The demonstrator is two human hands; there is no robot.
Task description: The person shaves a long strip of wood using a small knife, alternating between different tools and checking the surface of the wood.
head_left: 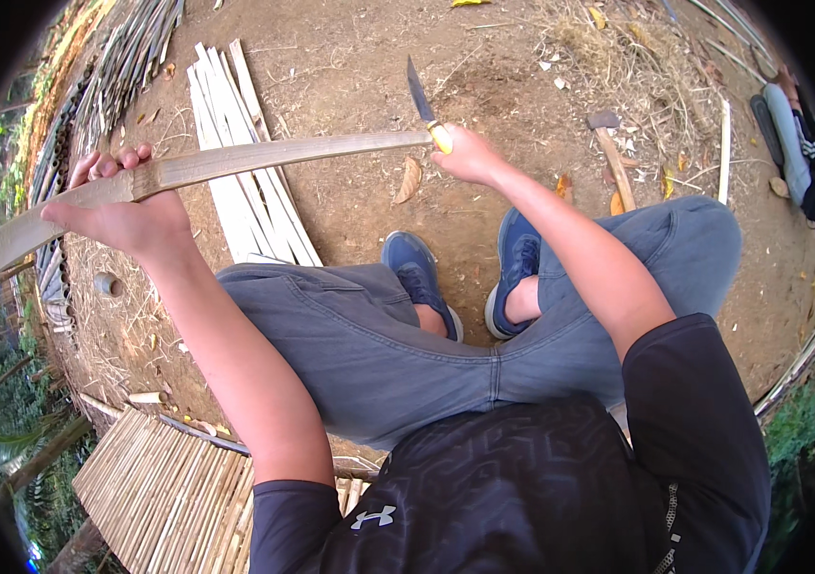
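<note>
A long split bamboo strip (293, 153) runs across in front of me, from the left rim to my right hand. My left hand (144, 220) is closed around it near a raised joint, with the fingertips showing above its upper edge and the thumb along its lower side. At the strip's right end, my right hand (470, 155) grips a knife (418, 93) by its yellow handle. The dark, pointed blade sticks up and away from me, above the strip. Whether the right fingers also pinch the strip's end is hidden.
Pale split strips (235, 158) lie on the dirt beyond my left knee. A wooden-handled hammer (611, 158) rests beyond my right knee. Dark poles (130, 67) are stacked far left; a slatted bamboo platform (173, 488) is near left. Striped dark clothing (814, 153) shows at the right rim.
</note>
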